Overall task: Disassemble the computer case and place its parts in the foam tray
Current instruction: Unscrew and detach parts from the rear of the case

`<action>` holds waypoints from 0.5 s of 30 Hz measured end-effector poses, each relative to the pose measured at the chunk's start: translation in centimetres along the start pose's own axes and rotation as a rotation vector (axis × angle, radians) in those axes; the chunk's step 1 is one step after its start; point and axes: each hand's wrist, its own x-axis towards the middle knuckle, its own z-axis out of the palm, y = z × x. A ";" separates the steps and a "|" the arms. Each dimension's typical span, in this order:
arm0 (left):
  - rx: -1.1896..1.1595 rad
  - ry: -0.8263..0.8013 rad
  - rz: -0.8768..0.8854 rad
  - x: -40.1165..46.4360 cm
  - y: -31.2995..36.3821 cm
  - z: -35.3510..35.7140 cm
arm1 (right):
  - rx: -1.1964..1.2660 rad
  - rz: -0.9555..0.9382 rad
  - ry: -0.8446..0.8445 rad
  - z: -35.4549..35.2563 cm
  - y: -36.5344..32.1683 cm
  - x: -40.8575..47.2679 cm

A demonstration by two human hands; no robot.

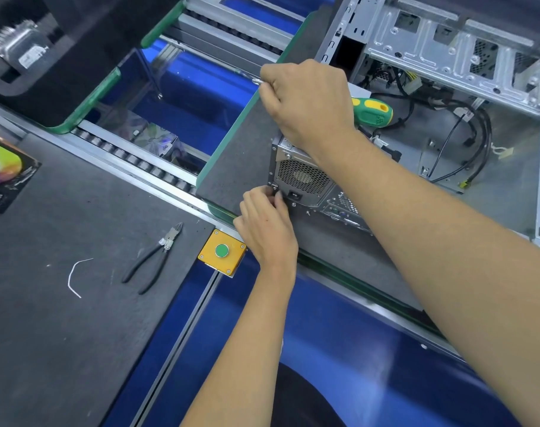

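The open metal computer case (447, 57) lies on a grey pallet (241, 155) at the right, its loose black cables (475, 143) showing inside. Its power supply (302, 177) with a mesh fan grille faces me at the rear corner. My left hand (267, 229) pinches a small screw at the supply's lower left corner. My right hand (308, 103) grips a screwdriver with a green and yellow handle (375, 111); its shaft points left past my fingers. A black foam tray (56, 75) at the upper left holds a heatsink (17, 44).
Black-handled cutters (153, 257) and a white cable-tie scrap (74, 277) lie on the dark mat at the left. A yellow box with a green button (222, 251) sits by the conveyor rail. A colourful box (3, 171) stands at the far left.
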 end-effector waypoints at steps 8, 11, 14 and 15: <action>0.053 0.034 0.054 0.6 -0.5 0.5 | 0.001 0.007 0.000 0.0 0.0 -0.1; 0.068 0.034 0.059 0.6 -0.4 0.6 | 0.000 0.005 0.001 -0.1 0.0 -0.1; 0.083 0.039 0.063 0.7 -0.3 0.7 | 0.002 0.004 -0.002 -0.2 0.0 -0.2; 0.088 0.041 0.068 0.7 -0.4 0.7 | 0.005 0.000 -0.004 -0.2 0.0 -0.2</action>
